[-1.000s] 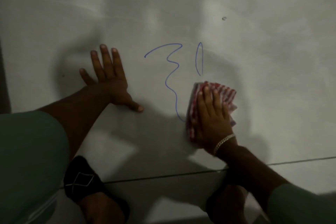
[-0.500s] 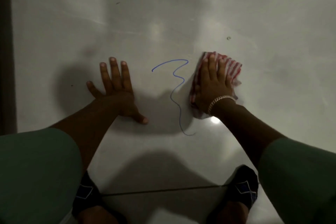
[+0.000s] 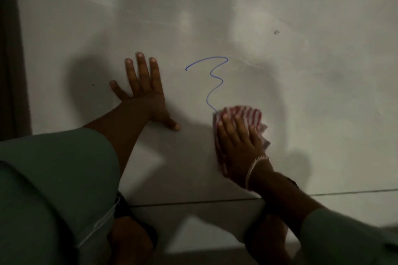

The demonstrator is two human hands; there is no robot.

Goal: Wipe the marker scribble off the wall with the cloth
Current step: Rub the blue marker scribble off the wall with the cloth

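Note:
A blue marker scribble [image 3: 215, 80] zigzags down the pale wall [image 3: 301, 92]. Its lower end runs under a folded red-and-white striped cloth [image 3: 243, 113]. My right hand [image 3: 237, 142] lies flat on that cloth and presses it against the wall, just below the visible part of the line. A bracelet circles that wrist. My left hand [image 3: 144, 94] rests flat on the wall to the left of the scribble, fingers spread, holding nothing.
A dark seam [image 3: 193, 202] marks where the wall meets the floor. My feet in dark sandals [image 3: 120, 206] stand below it. A dark vertical edge [image 3: 10, 49] borders the wall at far left. A small dark speck [image 3: 276, 32] sits upper right.
My right hand slid the cloth up over the narrow loop beside the scribble, then back down; that loop is gone. The cloth now covers the line's lower end. My left hand stayed put.

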